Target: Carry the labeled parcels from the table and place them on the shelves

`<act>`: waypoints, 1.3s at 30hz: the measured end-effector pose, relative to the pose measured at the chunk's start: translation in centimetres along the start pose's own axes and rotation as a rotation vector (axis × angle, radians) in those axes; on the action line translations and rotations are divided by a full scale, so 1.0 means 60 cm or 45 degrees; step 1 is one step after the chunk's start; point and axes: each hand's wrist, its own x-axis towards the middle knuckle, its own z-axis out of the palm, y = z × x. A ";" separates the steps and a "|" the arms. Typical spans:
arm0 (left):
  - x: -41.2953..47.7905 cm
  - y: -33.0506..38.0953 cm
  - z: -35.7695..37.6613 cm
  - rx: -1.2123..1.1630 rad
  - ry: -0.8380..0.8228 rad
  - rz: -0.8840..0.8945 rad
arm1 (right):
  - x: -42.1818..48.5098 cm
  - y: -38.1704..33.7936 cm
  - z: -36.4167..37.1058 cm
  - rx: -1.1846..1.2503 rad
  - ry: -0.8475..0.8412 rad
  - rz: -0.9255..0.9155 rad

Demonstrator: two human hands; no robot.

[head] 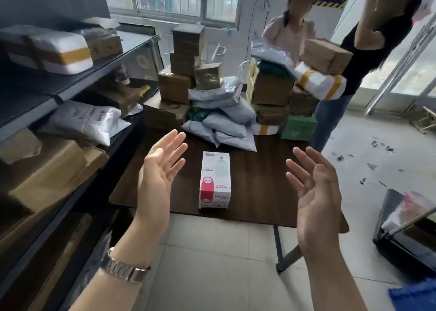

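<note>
A white and pink box [215, 180] lies flat near the front edge of the dark wooden table [259, 192]. My left hand [158, 173] is open, palm up, just left of the box, apart from it. My right hand [316, 188] is open too, fingers spread, to the right of the box. Neither hand touches anything. Behind the box, grey mailer bags [224, 121] and stacked brown cartons [179, 74] are piled at the table's far side. The dark metal shelves [70, 91] on my left hold parcels on several levels.
Two people stand beyond the table at the right; one carries a brown box [326, 55] and a white taped parcel [320, 81]. A black bin [405, 235] sits on the tiled floor at right, with scraps scattered nearby. Windows line the back wall.
</note>
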 end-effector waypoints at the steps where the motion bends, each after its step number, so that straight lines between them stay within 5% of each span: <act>1: 0.029 -0.018 0.009 0.023 0.001 -0.022 | 0.027 0.020 0.010 -0.009 0.009 0.019; 12: 0.329 -0.198 0.053 0.138 0.106 -0.120 | 0.324 0.227 0.110 0.062 -0.053 0.110; 17: 0.421 -0.311 0.050 0.280 0.156 -0.351 | 0.400 0.330 0.145 -0.038 -0.077 0.274; 32: 0.476 -0.615 -0.030 0.738 0.047 -1.042 | 0.385 0.640 0.181 -0.179 -0.071 1.028; 39: 0.495 -0.619 -0.019 0.406 0.064 -1.336 | 0.393 0.662 0.192 -0.121 -0.121 1.196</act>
